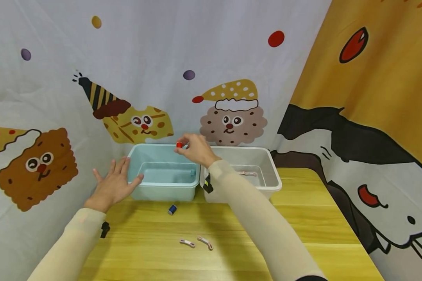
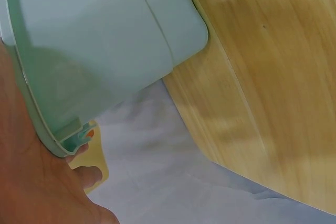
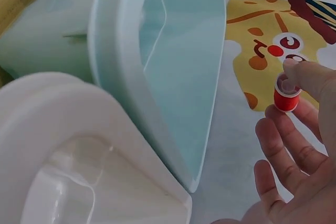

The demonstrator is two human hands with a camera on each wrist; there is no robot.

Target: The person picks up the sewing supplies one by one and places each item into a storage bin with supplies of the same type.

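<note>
My right hand (image 1: 196,150) pinches a small red thread spool (image 3: 286,99) between thumb and fingers, above the back rim of the light blue bin (image 1: 165,193). In the right wrist view the spool's white rim faces up. At the left side of the blue bin, my left hand (image 1: 116,183) spreads its fingers against the rim, thumb over the near left corner. A blue thread spool (image 1: 172,210) lies on the table in front of this bin. Inside it, near the right wall, sits a small teal piece (image 1: 192,173).
A white bin (image 1: 276,183) stands against the blue one's right side, with slim pale pink pieces (image 1: 247,173) inside, partly behind my right forearm. Two similar pale pink pieces, one straight (image 1: 187,243) and one bent (image 1: 205,242), lie nearer on the wooden table (image 1: 144,249). A printed curtain hangs behind.
</note>
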